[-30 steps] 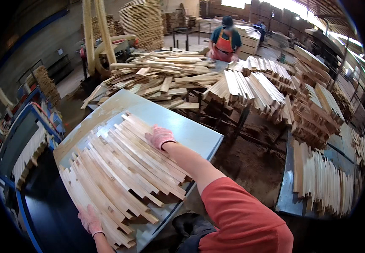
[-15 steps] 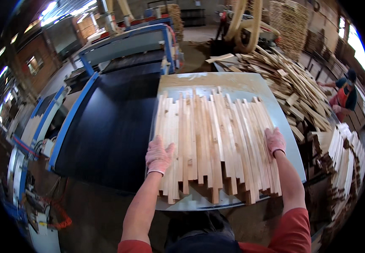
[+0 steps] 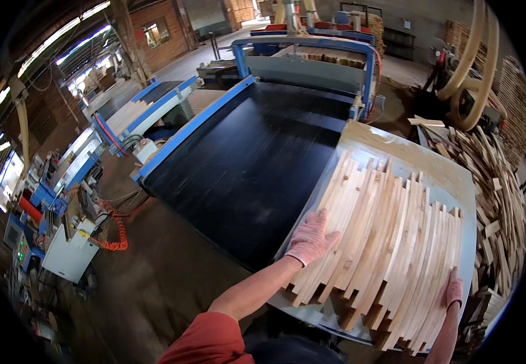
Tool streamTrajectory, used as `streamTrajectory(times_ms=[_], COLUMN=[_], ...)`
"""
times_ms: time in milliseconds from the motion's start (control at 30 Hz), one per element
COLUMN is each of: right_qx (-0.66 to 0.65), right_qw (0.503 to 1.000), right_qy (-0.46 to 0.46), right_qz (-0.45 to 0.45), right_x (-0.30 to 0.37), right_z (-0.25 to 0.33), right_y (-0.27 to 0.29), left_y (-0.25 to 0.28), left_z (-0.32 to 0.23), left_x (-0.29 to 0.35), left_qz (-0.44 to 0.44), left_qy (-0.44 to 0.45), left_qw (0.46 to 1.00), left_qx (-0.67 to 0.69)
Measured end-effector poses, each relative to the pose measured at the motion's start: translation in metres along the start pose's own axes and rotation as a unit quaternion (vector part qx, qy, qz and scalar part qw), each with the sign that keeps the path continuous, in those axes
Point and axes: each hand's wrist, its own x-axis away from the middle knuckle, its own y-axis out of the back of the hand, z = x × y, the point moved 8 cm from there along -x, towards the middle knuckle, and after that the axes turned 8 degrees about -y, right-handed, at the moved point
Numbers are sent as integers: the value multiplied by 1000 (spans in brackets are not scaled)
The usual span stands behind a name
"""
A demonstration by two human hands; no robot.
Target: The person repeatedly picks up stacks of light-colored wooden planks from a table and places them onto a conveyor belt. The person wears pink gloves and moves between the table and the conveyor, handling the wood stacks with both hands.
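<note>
A row of pale wooden strips (image 3: 378, 242) with uneven ends lies side by side on a smooth grey-blue tabletop (image 3: 451, 176). My left hand (image 3: 311, 238), in a pink-white knit glove, rests along the row's left edge with its fingers stretched and thumb apart. At the right edge, my right hand (image 3: 454, 287), gloved alike, lies against the outermost strip with its fingers extended. Neither hand is wrapped round a strip. The near ends of the strips stick out toward my body.
A wide black conveyor belt (image 3: 244, 164) adjoins the table on the left and runs under a blue machine frame (image 3: 305, 42). Loose wood pieces (image 3: 496, 212) are heaped at the right. A control cabinet (image 3: 68, 255) and an orange coiled hose (image 3: 117, 236) stand at the left.
My view has swung left, so the table and strips appear farther right and more of the belt shows. Both hands stay at the two sides of the row.
</note>
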Motion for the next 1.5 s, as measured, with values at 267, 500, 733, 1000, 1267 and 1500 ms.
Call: streamTrajectory(times_ms=[267, 500, 733, 1000, 1267, 1500], right_qx=[-93, -127, -164, -160, -169, -90], right_qw=[979, 980, 973, 950, 945, 943], right_qy=[-175, -144, -62, -27, 44, 60], right_qz=[53, 43, 152, 266, 278, 316], right_x=[41, 132, 258, 382, 433, 443], right_z=[18, 154, 396, 652, 746, 738], right_y=[3, -57, -144, -269, -352, -346], left_y=[8, 66, 146, 240, 279, 279], left_z=[34, 178, 384, 629, 734, 652], left_x=[-17, -44, -49, -63, -92, -97], left_qz=[45, 43, -29, 18, -10, -134], left_qy=[31, 45, 28, 137, 178, 31], left_qw=[992, 994, 999, 968, 959, 967], left_qx=[118, 85, 5, -208, -219, -214])
